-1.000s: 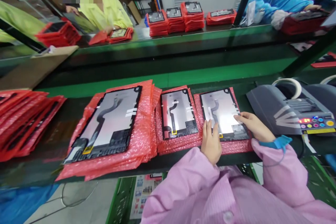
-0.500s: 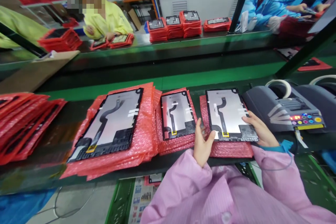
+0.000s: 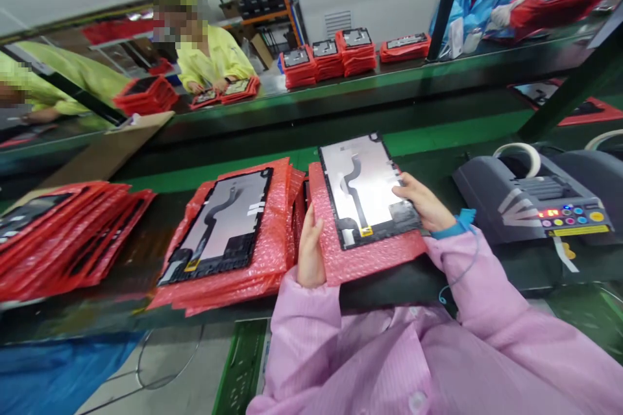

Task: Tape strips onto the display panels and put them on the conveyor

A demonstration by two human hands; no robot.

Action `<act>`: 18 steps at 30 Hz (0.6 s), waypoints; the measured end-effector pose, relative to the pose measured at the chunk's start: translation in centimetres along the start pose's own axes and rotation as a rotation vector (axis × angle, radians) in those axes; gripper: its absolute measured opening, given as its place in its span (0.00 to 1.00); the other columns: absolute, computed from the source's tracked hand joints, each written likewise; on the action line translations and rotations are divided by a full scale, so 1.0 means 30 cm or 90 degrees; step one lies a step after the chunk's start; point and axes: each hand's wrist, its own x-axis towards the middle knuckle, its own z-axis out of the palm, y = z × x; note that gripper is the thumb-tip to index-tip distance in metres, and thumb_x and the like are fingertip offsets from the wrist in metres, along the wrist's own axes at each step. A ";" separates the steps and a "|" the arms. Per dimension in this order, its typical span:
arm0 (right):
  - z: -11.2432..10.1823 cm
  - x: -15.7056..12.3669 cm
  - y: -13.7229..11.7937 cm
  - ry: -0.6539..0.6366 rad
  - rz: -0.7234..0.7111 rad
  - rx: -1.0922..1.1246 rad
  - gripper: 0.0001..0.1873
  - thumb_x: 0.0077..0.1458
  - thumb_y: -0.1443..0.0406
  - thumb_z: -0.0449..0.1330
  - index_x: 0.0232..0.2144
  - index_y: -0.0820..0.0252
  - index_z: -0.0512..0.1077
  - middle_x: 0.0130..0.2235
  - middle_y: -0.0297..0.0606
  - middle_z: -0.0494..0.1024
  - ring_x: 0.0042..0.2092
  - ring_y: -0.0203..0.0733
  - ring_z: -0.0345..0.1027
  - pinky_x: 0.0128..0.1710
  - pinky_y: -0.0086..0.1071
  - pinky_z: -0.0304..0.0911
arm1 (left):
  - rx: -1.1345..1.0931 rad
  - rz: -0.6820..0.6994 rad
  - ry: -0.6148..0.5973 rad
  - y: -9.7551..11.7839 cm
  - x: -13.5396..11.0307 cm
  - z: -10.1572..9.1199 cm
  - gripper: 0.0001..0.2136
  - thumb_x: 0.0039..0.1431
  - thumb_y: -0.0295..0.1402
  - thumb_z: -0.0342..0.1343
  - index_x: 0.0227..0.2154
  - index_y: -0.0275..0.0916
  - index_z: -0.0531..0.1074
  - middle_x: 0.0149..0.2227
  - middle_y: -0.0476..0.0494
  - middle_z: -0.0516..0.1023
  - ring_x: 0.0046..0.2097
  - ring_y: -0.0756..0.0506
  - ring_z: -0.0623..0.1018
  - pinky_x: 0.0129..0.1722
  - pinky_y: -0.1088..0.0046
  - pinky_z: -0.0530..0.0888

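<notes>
A tablet screen panel (image 3: 377,172), back side up with a dark ribbon cable on it, lies over a red bubble-wrap bag (image 3: 372,260). My right hand (image 3: 427,205) grips the panel's right edge, thumb on top and fingers hidden beneath. At the bag's left edge, my left hand (image 3: 311,249) is closed on the bubble-wrap bag. Both are raised over a second stack, which they largely cover. Just to the left, another screen panel (image 3: 221,220) rests on a pile of red bubble-wrap bags (image 3: 275,227).
On my right stands a grey tape dispenser (image 3: 535,198) with a lit display. More bagged panels (image 3: 73,233) lean in a pile at far left. Across the bench, a person in yellow (image 3: 214,55) and people in blue work near red stacks (image 3: 355,58).
Both hands have moved left, carrying the right-hand panel and its red bag over the middle stack. My left hand has shifted to the bag's left edge. The camera view has shifted slightly.
</notes>
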 end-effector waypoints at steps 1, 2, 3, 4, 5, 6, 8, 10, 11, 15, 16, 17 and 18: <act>0.019 0.031 0.035 -0.026 0.022 0.017 0.23 0.39 0.59 0.69 0.36 0.54 0.65 0.31 0.28 0.76 0.28 0.35 0.70 0.31 0.30 0.67 | 0.038 -0.012 0.017 -0.012 0.016 -0.032 0.31 0.54 0.44 0.64 0.60 0.42 0.65 0.63 0.39 0.70 0.64 0.38 0.70 0.64 0.59 0.67; 0.035 0.060 0.073 -0.047 0.044 0.026 0.24 0.38 0.59 0.69 0.36 0.55 0.64 0.29 0.27 0.75 0.27 0.34 0.69 0.30 0.29 0.66 | 0.087 -0.026 0.036 -0.029 0.030 -0.064 0.32 0.54 0.42 0.64 0.60 0.40 0.65 0.63 0.37 0.70 0.64 0.38 0.70 0.65 0.58 0.66; 0.050 0.085 0.110 -0.060 0.062 0.029 0.24 0.37 0.59 0.70 0.35 0.55 0.63 0.28 0.26 0.74 0.27 0.34 0.68 0.30 0.28 0.65 | 0.141 -0.034 0.061 -0.049 0.043 -0.096 0.33 0.52 0.40 0.66 0.61 0.38 0.64 0.62 0.35 0.71 0.64 0.38 0.70 0.65 0.58 0.65; 0.064 0.106 0.146 -0.067 0.075 0.024 0.24 0.38 0.59 0.69 0.34 0.55 0.62 0.27 0.26 0.73 0.27 0.33 0.67 0.29 0.28 0.64 | 0.193 -0.030 0.088 -0.071 0.054 -0.127 0.35 0.51 0.39 0.67 0.61 0.36 0.63 0.62 0.33 0.71 0.64 0.38 0.70 0.66 0.58 0.64; 0.076 0.123 0.177 -0.065 0.081 0.002 0.22 0.40 0.59 0.68 0.33 0.55 0.61 0.27 0.25 0.73 0.26 0.33 0.66 0.29 0.28 0.63 | 0.237 -0.015 0.111 -0.093 0.064 -0.156 0.36 0.50 0.37 0.68 0.62 0.35 0.63 0.62 0.33 0.71 0.64 0.38 0.70 0.66 0.58 0.64; 0.087 0.134 0.203 -0.055 0.079 -0.045 0.20 0.42 0.59 0.67 0.32 0.56 0.60 0.26 0.25 0.71 0.26 0.33 0.66 0.29 0.28 0.62 | 0.270 0.004 0.125 -0.111 0.071 -0.184 0.38 0.50 0.36 0.68 0.63 0.36 0.62 0.63 0.33 0.70 0.65 0.38 0.69 0.67 0.59 0.63; 0.105 0.128 0.236 -0.013 0.035 -0.222 0.15 0.47 0.61 0.65 0.30 0.57 0.62 0.24 0.26 0.69 0.27 0.34 0.65 0.31 0.29 0.61 | 0.316 0.043 0.140 -0.137 0.080 -0.234 0.39 0.51 0.36 0.68 0.65 0.39 0.59 0.64 0.35 0.68 0.66 0.40 0.67 0.68 0.60 0.60; 0.108 0.073 0.243 0.057 -0.066 -0.426 0.10 0.51 0.62 0.64 0.33 0.58 0.66 0.25 0.29 0.69 0.29 0.36 0.65 0.34 0.31 0.60 | 0.358 0.068 0.145 -0.147 0.082 -0.273 0.38 0.53 0.36 0.67 0.66 0.41 0.58 0.65 0.37 0.67 0.67 0.41 0.66 0.68 0.62 0.59; 0.099 0.025 0.239 0.089 -0.129 -0.495 0.09 0.54 0.62 0.62 0.36 0.58 0.69 0.27 0.30 0.71 0.30 0.36 0.65 0.36 0.31 0.60 | 0.379 0.074 0.143 -0.148 0.082 -0.288 0.38 0.53 0.36 0.66 0.66 0.42 0.58 0.65 0.37 0.67 0.67 0.41 0.66 0.68 0.62 0.59; -0.059 -0.271 0.192 0.294 -0.360 -0.525 0.10 0.63 0.59 0.54 0.41 0.57 0.71 0.33 0.36 0.75 0.31 0.36 0.67 0.34 0.32 0.62 | 0.429 0.078 0.139 -0.144 0.087 -0.327 0.35 0.53 0.37 0.65 0.64 0.42 0.61 0.64 0.37 0.68 0.65 0.39 0.68 0.67 0.58 0.61; -0.138 -0.351 0.174 0.430 -0.400 -0.513 0.10 0.63 0.59 0.54 0.37 0.57 0.71 0.33 0.37 0.75 0.31 0.37 0.68 0.33 0.32 0.62 | 0.440 0.082 0.140 -0.144 0.091 -0.332 0.35 0.52 0.37 0.66 0.63 0.42 0.63 0.63 0.37 0.69 0.65 0.38 0.68 0.67 0.57 0.61; -0.231 -0.425 0.154 0.612 -0.421 -0.496 0.10 0.63 0.58 0.55 0.34 0.57 0.70 0.32 0.38 0.73 0.31 0.38 0.68 0.32 0.32 0.62 | 0.448 0.086 0.141 -0.143 0.095 -0.336 0.35 0.51 0.37 0.66 0.62 0.42 0.63 0.63 0.37 0.69 0.65 0.38 0.68 0.67 0.56 0.61; -0.336 -0.490 0.131 0.819 -0.415 -0.463 0.10 0.62 0.57 0.56 0.32 0.57 0.68 0.31 0.38 0.72 0.31 0.38 0.66 0.31 0.33 0.61 | 0.455 0.087 0.140 -0.144 0.098 -0.339 0.35 0.50 0.37 0.66 0.62 0.42 0.64 0.62 0.36 0.70 0.65 0.37 0.69 0.67 0.56 0.61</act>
